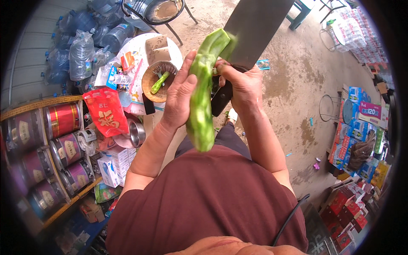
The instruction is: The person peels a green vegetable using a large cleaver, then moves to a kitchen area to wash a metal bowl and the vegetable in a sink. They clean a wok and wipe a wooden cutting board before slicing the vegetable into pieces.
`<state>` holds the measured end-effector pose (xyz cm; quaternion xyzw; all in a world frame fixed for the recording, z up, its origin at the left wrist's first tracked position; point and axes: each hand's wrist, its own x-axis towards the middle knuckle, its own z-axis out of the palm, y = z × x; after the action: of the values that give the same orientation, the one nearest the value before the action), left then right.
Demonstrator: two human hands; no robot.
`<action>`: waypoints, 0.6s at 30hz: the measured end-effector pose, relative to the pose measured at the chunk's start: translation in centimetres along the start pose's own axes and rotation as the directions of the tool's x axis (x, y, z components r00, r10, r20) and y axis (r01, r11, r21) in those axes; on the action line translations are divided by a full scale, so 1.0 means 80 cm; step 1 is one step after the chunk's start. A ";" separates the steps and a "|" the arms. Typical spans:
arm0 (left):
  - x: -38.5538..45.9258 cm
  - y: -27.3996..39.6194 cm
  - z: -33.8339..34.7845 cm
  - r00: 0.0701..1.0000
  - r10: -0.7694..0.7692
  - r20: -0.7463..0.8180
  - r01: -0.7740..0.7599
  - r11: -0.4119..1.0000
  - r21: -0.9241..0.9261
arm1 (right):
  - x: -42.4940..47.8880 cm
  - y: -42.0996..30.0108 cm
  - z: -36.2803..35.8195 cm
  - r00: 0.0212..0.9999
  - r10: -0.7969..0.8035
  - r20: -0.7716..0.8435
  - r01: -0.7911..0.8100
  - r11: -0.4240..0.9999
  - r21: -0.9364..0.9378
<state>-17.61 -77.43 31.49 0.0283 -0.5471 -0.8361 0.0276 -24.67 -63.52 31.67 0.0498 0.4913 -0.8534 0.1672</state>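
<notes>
A long green vegetable (201, 118), perhaps a stem lettuce with its skin pared, stands lengthwise before my chest. My left hand (181, 94) grips it from the left side, thumb along its surface. In my right hand (244, 84) is the black handle of a broad cleaver (256, 28), its wide metal blade pointing up and away. The right thumb and fingertips are at the vegetable's right side, where a strip of green lies against the blade. A woven basket (147, 83) on the round table holds a small green piece (160, 83) and what looks like a peeler.
A round white table (175, 52) with packets and a cardboard piece stands ahead to the left, beside a worn chair (164, 11). Large water bottles (81, 54) are heaped behind it. Shelved drums (63, 118) and a red bag (105, 111) are at left; stacked boxes (358, 121) at right.
</notes>
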 end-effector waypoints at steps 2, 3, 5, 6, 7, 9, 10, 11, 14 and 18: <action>-0.003 0.005 -0.006 0.990 -0.141 0.025 0.143 0.964 -0.223 | 0.002 -0.004 -0.003 0.999 0.040 -0.032 -0.038 0.997 0.070; -0.004 0.007 -0.009 0.983 -0.170 0.068 0.183 0.928 -0.324 | 0.005 -0.002 -0.009 0.998 0.059 -0.019 -0.058 0.996 0.074; -0.004 0.013 0.000 0.980 -0.197 0.018 0.187 0.893 -0.411 | 0.004 -0.010 -0.016 0.998 0.029 -0.054 -0.032 0.998 -0.059; -0.003 0.014 0.001 0.979 -0.201 0.025 0.194 0.893 -0.407 | 0.004 -0.006 -0.021 0.994 -0.001 -0.109 -0.013 0.992 -0.128; -0.003 0.014 0.001 0.978 -0.206 0.032 0.201 0.893 -0.403 | 0.002 -0.004 -0.024 0.994 -0.020 -0.105 0.000 0.981 -0.192; 0.002 0.009 0.000 0.996 -0.078 -0.046 0.069 0.984 -0.167 | -0.005 -0.004 -0.028 0.993 -0.059 -0.100 0.025 0.948 -0.319; 0.006 0.006 0.000 0.998 -0.009 -0.069 0.006 0.999 -0.042 | -0.013 -0.007 -0.021 0.994 -0.016 -0.112 -0.016 0.960 -0.280; 0.007 0.003 0.000 0.995 0.061 -0.084 -0.054 0.995 0.084 | -0.019 -0.008 -0.012 0.995 -0.014 -0.098 -0.011 0.968 -0.252; 0.008 -0.002 0.007 0.990 0.140 0.013 -0.140 0.970 0.198 | -0.029 -0.015 0.000 1.000 -0.004 -0.010 0.002 0.982 -0.190; 0.009 0.000 0.012 0.994 0.102 0.035 -0.105 0.987 0.119 | -0.026 -0.013 0.001 1.000 0.014 -0.013 -0.016 0.987 -0.158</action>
<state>-18.37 -76.59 31.86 -0.0106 -0.5977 -0.7993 0.0612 -23.03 -62.62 33.07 0.0449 0.5581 -0.8100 0.1741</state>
